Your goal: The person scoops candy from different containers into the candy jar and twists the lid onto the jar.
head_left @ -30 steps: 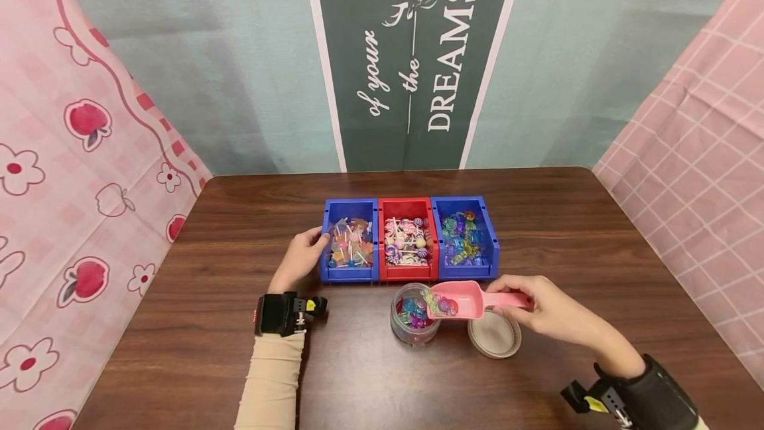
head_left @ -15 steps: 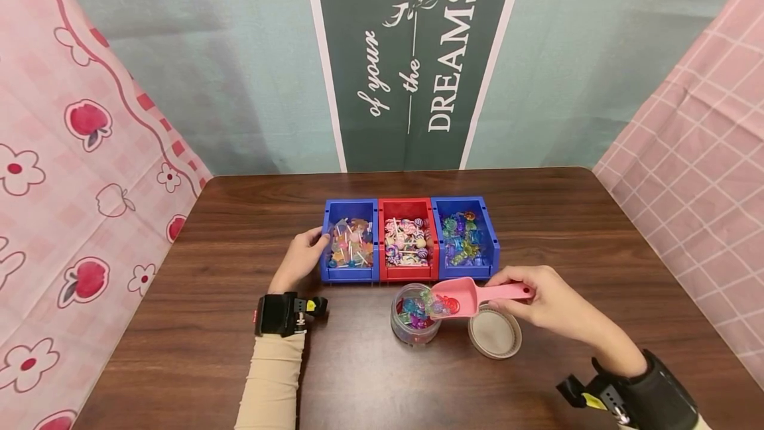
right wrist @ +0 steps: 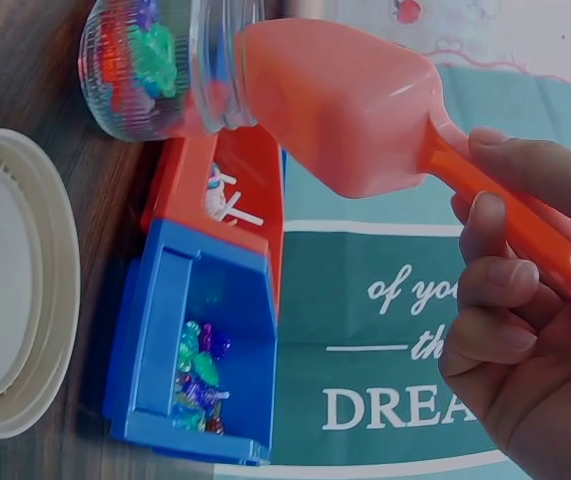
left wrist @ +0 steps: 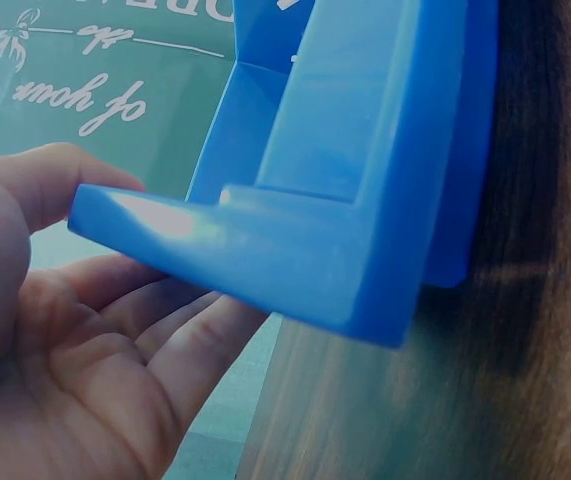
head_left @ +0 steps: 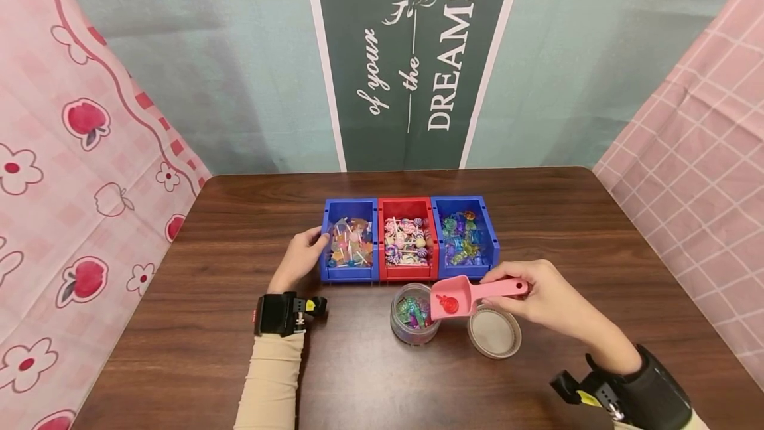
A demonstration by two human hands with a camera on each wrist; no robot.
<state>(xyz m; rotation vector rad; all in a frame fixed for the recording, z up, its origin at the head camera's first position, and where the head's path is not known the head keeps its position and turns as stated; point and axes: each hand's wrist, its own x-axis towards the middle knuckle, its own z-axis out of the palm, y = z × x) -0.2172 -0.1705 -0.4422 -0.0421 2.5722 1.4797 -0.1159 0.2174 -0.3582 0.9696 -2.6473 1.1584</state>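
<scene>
My right hand (head_left: 546,294) grips the handle of a pink scoop (head_left: 468,297), which tilts down at the mouth of a clear jar (head_left: 412,334). One red translucent piece (head_left: 447,303) lies in the scoop; colourful translucent pieces (right wrist: 155,60) fill part of the jar. My left hand (head_left: 298,261) holds the outer side wall of the left blue bin (head_left: 349,275), its thumb over the rim, as the left wrist view (left wrist: 115,330) also shows the palm beside the wall. That bin contains small clear and coloured pieces on sticks.
A red bin (head_left: 408,273) with striped lollipop-like pieces stands in the middle of the row. The right blue bin (head_left: 468,272) contains translucent coloured pieces. A pale round lid (head_left: 494,332) lies on the brown table (head_left: 358,390), right of the jar. Fabric hangs behind and at both sides.
The scoop has tilted further and its clear and coloured pieces have dropped into the jar, leaving one red piece. My right hand has risen slightly; the left hand stays on the bin.
</scene>
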